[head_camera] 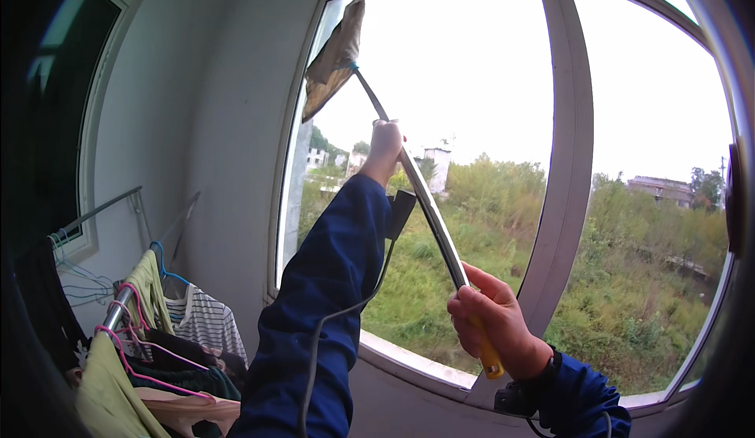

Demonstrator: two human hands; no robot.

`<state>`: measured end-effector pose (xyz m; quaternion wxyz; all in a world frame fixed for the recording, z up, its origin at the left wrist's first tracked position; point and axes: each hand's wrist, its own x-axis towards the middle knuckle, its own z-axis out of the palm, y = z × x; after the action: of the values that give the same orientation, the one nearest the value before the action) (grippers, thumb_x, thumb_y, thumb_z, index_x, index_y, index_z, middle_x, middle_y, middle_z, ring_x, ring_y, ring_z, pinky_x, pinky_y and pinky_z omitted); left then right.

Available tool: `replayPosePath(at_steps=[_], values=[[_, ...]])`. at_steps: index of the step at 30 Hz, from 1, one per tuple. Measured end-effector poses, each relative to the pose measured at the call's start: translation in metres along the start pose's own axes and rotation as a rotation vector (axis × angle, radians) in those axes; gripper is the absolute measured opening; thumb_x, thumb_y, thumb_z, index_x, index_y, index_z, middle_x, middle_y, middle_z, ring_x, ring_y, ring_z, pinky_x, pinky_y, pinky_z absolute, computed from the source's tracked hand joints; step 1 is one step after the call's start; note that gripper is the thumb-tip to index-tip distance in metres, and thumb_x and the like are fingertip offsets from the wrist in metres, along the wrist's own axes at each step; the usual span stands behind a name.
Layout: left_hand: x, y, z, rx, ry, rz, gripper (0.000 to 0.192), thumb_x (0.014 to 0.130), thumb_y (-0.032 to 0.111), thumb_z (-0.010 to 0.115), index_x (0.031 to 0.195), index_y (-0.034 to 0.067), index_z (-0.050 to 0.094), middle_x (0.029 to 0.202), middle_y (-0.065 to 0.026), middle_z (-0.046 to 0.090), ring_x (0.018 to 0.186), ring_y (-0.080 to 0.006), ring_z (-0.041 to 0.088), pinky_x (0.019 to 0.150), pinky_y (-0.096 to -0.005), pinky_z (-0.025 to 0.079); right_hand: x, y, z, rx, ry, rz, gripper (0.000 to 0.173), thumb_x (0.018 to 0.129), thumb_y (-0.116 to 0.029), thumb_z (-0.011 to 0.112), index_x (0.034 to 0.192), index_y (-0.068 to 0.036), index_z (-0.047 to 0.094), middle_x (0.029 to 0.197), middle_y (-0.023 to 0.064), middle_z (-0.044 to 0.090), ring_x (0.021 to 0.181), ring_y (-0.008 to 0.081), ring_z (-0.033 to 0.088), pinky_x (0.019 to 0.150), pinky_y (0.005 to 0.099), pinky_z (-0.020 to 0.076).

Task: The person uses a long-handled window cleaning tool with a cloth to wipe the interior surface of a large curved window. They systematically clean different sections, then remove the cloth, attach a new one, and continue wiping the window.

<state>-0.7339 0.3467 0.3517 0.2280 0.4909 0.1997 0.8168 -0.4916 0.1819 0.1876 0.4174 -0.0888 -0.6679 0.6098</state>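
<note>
A long metal pole (436,217) with a yellow end grip (490,352) slants across the large window pane (472,84). Its upper end carries a brownish cloth-covered head (339,54), which lies over the pane's upper left part near the frame. My left hand (386,143) is closed around the pole's upper part, below the head. Lower down, my right hand (492,320) grips the pole just above and around the yellow grip. Whether the cloth touches the glass cannot be told.
At the lower left, clothes on pink and blue hangers (168,379) hang from a metal rail (118,308). A white window mullion (560,143) stands right of the pole. Black devices with grey cables are on both forearms.
</note>
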Motion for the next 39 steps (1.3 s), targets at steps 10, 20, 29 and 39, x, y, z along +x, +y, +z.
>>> replayPosePath(at_steps=[10,20,29,39], values=[[-0.125,0.008,0.186,0.381,-0.333,0.159,0.048,0.086,0.018,0.039,0.113,-0.015,0.019,0.090,-0.0303,0.052,0.079,-0.0399,0.054,0.073,-0.0451,0.043,-0.136,0.004,-0.047,-0.020,0.192,-0.136,0.049,0.090,-0.019,0.045,0.133,-0.003,0.026,0.061,0.0046,0.045,0.039,0.0126,0.042,0.034,0.0262,0.0383],[-0.388,-0.084,0.164,0.351,-0.468,-0.014,0.031,0.085,0.013,0.049,0.105,0.001,0.029,0.073,-0.0185,0.051,0.066,-0.0383,0.055,0.058,-0.0444,0.041,-0.350,0.120,-0.081,-0.220,0.544,0.267,0.033,0.094,-0.038,0.033,0.079,-0.009,0.040,0.050,0.0010,0.040,0.031,0.0097,0.036,0.027,0.0218,0.0301],[-0.591,-0.208,0.099,0.126,-0.556,-0.262,0.018,0.084,0.019,0.054,0.078,0.003,0.049,0.058,-0.0054,0.049,0.051,-0.0189,0.048,0.052,-0.0340,0.041,-0.513,0.263,-0.120,-0.213,0.764,0.539,0.024,0.085,-0.031,0.052,0.069,-0.013,0.052,0.056,-0.0040,0.045,0.043,0.0058,0.038,0.036,0.0228,0.0283],[-0.325,-0.105,0.160,0.377,-0.357,-0.013,0.040,0.084,0.015,0.048,0.106,-0.011,0.028,0.064,-0.0233,0.053,0.060,-0.0425,0.054,0.053,-0.0491,0.040,-0.282,0.082,-0.096,-0.065,0.455,0.429,0.043,0.090,-0.048,0.037,0.073,-0.009,0.042,0.051,-0.0008,0.035,0.036,0.0088,0.030,0.032,0.0234,0.0256]])
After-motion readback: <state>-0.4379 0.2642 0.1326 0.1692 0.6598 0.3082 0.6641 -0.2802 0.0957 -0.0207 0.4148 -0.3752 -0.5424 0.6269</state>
